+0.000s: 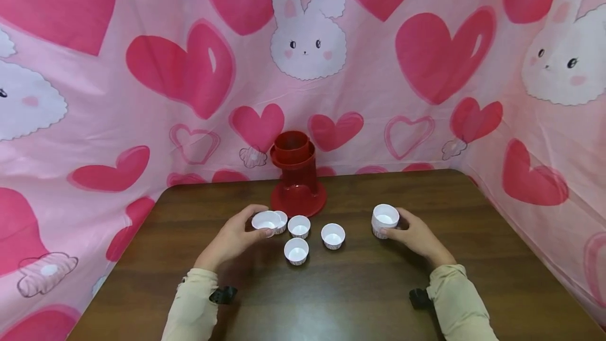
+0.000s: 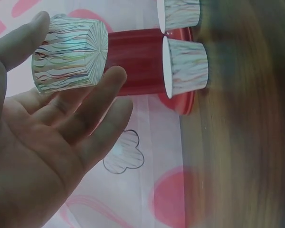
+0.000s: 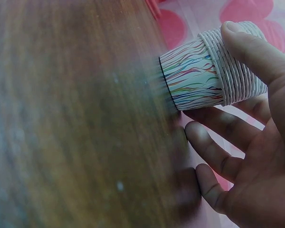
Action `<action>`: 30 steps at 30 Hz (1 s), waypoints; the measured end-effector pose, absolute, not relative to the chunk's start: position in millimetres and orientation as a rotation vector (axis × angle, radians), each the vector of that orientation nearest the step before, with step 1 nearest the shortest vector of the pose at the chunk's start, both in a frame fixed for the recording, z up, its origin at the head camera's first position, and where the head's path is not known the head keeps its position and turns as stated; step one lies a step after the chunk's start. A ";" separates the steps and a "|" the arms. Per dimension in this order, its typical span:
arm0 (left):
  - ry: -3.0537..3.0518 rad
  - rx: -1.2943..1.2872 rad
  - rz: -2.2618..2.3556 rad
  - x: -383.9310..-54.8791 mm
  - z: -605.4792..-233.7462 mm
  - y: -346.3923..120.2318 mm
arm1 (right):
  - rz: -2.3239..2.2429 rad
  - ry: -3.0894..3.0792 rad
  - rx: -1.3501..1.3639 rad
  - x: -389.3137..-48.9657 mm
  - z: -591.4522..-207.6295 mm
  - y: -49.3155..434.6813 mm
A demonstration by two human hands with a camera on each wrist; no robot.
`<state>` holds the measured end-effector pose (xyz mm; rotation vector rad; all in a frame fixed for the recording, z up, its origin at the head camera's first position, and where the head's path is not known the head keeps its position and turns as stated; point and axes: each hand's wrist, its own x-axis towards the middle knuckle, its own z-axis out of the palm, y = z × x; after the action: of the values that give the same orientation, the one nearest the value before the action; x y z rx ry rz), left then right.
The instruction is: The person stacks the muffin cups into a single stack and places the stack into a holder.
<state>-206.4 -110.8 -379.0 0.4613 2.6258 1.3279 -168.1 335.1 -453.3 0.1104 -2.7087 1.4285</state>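
Observation:
My left hand [image 1: 236, 236] pinches a white paper baking cup [image 1: 265, 219] with colored wavy lines, lifted above the table, bottom down. Another baking cup [image 1: 282, 220] is partly hidden behind it. On the table beside it stand three upright baking cups, one at the back [image 1: 299, 226], one in front [image 1: 296, 251] and one further right [image 1: 333, 236]. Off to the right, my right hand [image 1: 418, 236] grips a stack of nested baking cups [image 3: 194, 76] between thumb and fingers. The stack is upright, its bottom at or close to the tabletop.
A red plastic stand [image 1: 299, 188] with a round base and an open cylinder on top stands at the back of the brown wooden table [image 1: 331, 299]. Behind and at both sides hangs a pink cloth [image 1: 369, 67] with hearts and rabbits.

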 end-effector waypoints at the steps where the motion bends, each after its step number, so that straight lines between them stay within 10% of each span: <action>1: 2.626 0.475 1.332 -206.2 -379.0 -109.9 | 1.426 -2.709 0.111 -168.5 -453.7 335.0; 30: 2.562 0.678 1.366 -212.9 -370.4 -58.7 | 1.422 -2.727 0.091 -168.2 -452.6 335.8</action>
<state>-212.9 -58.7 -370.4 0.6778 2.5616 1.3660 -168.2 335.8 -452.6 0.0908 -2.7267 1.4219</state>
